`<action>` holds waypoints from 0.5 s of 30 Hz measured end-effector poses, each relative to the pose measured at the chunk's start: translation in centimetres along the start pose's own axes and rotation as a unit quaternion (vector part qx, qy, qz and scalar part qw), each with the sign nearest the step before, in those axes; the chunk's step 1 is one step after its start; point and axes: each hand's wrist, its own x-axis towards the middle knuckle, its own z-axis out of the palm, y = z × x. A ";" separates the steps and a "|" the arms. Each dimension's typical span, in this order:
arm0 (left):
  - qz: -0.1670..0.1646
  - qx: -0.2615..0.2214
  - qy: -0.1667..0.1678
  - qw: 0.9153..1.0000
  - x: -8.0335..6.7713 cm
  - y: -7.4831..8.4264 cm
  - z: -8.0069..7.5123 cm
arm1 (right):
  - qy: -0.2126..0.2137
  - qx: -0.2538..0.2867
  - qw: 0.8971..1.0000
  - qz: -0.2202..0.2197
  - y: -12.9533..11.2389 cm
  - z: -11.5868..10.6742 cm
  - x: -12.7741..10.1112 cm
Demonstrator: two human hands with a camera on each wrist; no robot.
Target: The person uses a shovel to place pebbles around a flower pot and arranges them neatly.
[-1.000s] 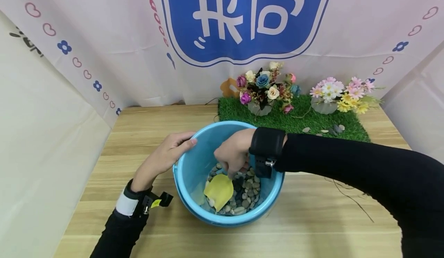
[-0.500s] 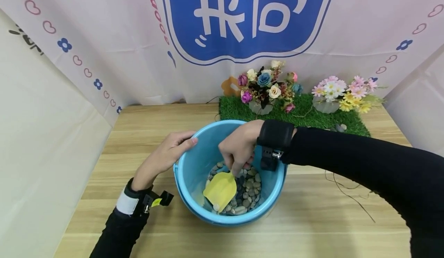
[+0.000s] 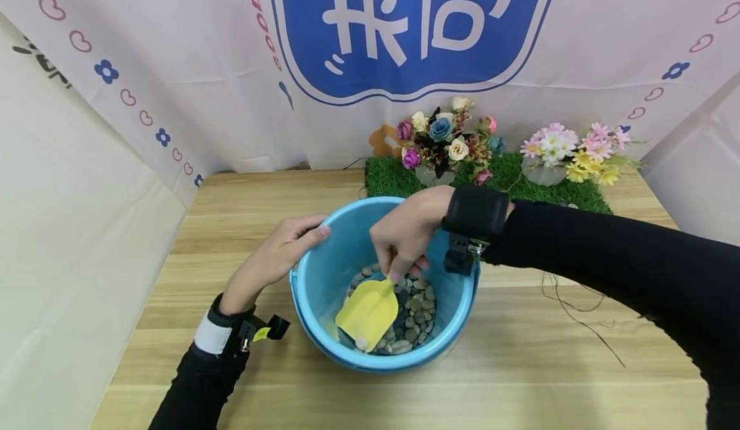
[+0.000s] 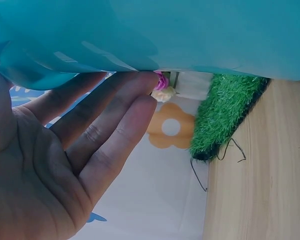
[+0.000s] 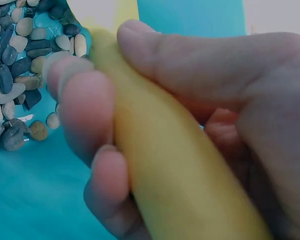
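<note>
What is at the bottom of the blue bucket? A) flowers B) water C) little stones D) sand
C: little stones cover the floor of the blue bucket, where the right hand holds a yellow scoop over them.

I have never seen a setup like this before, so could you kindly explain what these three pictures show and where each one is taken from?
A person works bare-handed, wearing three cameras. The wide picture comes from the head. On the wooden table stands a blue bucket holding pebbles; behind lie a grass mat and flowers. The left hand rests on the bucket's rim; its wrist camera shows flat fingers against the outside wall. The right hand grips a yellow scoop; its wrist camera shows the handle close up.
</note>
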 end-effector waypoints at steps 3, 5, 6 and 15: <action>-0.003 0.001 0.000 1.000 0.0 0.0 0.0 | 0.006 -0.005 1.000 0.006 -0.1 -0.2 -0.5; -0.005 0.001 0.001 1.000 0.0 0.0 0.0 | 0.008 -0.005 1.000 0.008 -0.1 -0.2 -0.8; -0.006 0.001 0.001 1.000 0.0 0.0 0.0 | 0.009 -0.002 1.000 0.011 -0.1 -0.3 -1.0; 0.000 0.000 0.003 1.000 0.0 0.0 0.0 | -0.001 0.024 1.000 0.001 -0.3 -0.3 -2.7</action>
